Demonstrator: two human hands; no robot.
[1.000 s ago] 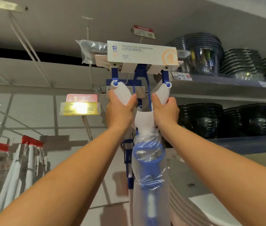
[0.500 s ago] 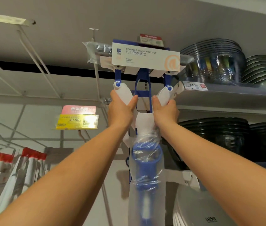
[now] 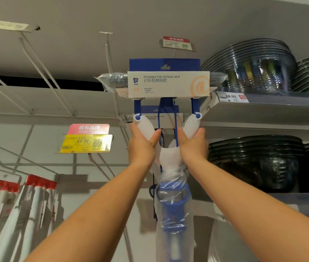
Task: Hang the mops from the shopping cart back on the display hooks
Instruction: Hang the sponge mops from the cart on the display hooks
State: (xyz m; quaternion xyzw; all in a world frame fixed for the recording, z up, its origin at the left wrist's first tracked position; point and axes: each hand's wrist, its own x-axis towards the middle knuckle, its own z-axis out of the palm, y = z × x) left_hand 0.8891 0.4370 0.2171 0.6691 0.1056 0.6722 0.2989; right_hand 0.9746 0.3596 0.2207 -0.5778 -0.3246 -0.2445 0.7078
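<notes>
Seen on my remote feed: the left hand (image 3: pixel 142 146) grips the left white arm of the mop (image 3: pixel 168 157), fingers wrapped behind it and thumb pressed on its inner edge. The right hand (image 3: pixel 192 146) grips the right arm the same way. Both arms are stretched upward, holding the mop head-up. Its label card (image 3: pixel 168 84) sits just under the ceiling panel, directly below the red price tag (image 3: pixel 176 42) at the tip of the display hook (image 3: pixel 173 53). I cannot tell whether the card is on the hook. A second mop (image 3: pixel 161 118) of the same kind hangs right behind. The handle drops between the forearms inside a clear plastic sleeve (image 3: pixel 170 205). On the right, the mop head's wrapped end lies close to the shelf edge (image 3: pixel 263 103) and a stack of bowls (image 3: pixel 254 72). On the left, a white hook rod (image 3: pixel 108 53) juts out beside the card, with open wall beyond it. A yellow price tag (image 3: pixel 87 143) and red-capped mops (image 3: pixel 36 195) hang well apart, lower left.
</notes>
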